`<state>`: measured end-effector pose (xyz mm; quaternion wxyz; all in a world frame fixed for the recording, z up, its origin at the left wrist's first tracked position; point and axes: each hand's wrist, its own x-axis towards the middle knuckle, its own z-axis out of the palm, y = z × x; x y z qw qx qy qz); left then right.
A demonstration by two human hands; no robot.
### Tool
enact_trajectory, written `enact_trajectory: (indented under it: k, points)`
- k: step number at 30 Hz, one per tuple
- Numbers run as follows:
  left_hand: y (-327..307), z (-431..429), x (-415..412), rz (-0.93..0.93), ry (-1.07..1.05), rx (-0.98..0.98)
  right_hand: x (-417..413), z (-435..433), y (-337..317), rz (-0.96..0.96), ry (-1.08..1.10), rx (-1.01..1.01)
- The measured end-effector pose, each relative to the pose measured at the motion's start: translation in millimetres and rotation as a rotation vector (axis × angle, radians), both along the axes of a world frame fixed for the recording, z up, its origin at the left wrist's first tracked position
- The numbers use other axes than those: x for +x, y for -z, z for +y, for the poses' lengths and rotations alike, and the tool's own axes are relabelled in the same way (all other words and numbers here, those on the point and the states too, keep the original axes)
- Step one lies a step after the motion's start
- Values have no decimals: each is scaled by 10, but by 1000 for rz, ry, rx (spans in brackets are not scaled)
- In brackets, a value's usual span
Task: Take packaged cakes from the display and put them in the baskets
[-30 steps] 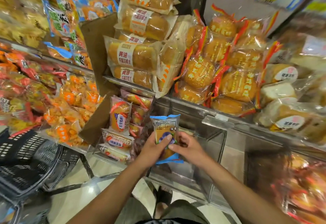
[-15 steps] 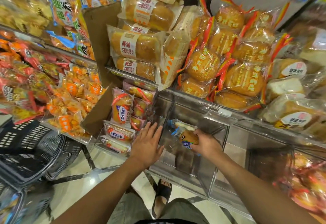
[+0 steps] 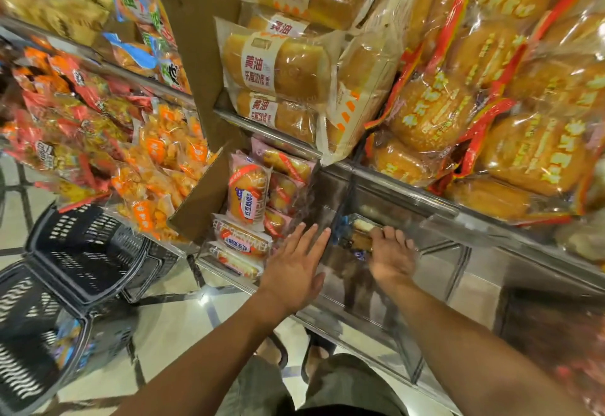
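Your right hand [image 3: 391,257] grips the packaged cake [image 3: 358,235] low inside the clear bin [image 3: 360,304], fingers curled over its top. Your left hand [image 3: 294,268] hovers flat and spread beside it, holding nothing. The cake is blurred here, but it is probably light and soft in slippery film; hold its sides gently.
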<state>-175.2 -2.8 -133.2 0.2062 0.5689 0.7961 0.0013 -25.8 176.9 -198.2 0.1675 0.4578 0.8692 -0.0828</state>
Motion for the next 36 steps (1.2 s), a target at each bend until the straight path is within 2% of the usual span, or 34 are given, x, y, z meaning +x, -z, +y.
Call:
enact_trajectory:
  k: [14,20,25,28,36]
  points:
    - [-133,1,17,-28,-32,-8,107,12,-276,118,65,-126]
    - [-435,-141,-64,27,-43,60,60,-197,-736,307,-16,-60]
    - [-740,-396,-317,165,-62,242,-344,-471,-1232,530,-182,53]
    - [-942,-697,-572,239,-126,392,-721,-714,-1603,591,-277,147]
    - [-1498,-2249,-1603,474,-369,447,-1970,-1873,-2519,664,-469,205]
